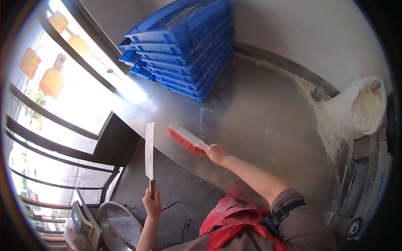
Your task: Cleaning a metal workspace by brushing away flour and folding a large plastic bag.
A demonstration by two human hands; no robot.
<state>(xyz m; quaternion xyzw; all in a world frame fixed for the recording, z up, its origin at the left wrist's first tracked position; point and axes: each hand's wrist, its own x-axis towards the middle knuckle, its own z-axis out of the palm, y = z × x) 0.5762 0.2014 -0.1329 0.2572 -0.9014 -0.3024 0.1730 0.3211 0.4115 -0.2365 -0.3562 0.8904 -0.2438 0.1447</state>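
Note:
My left hand [152,200] grips the wooden handle of a long, wide-bladed knife [149,150], its blade pointing away from me beside the table edge. In my right hand [216,153] is a bench brush [187,138] with a pale back and red bristles, held over the metal table [267,125]. The brush head points towards the left edge of the table. Whether the bristles touch the surface, I cannot tell. White powder streaks lie on the tabletop near the stacked trays.
Stacked blue plastic trays [188,56] stand at the table's back. An open white sack of flour-like powder [345,109] sits at the right, with powder spilled beside it. A large metal bowl [119,219] and a scale [81,219] are at lower left, near the windows.

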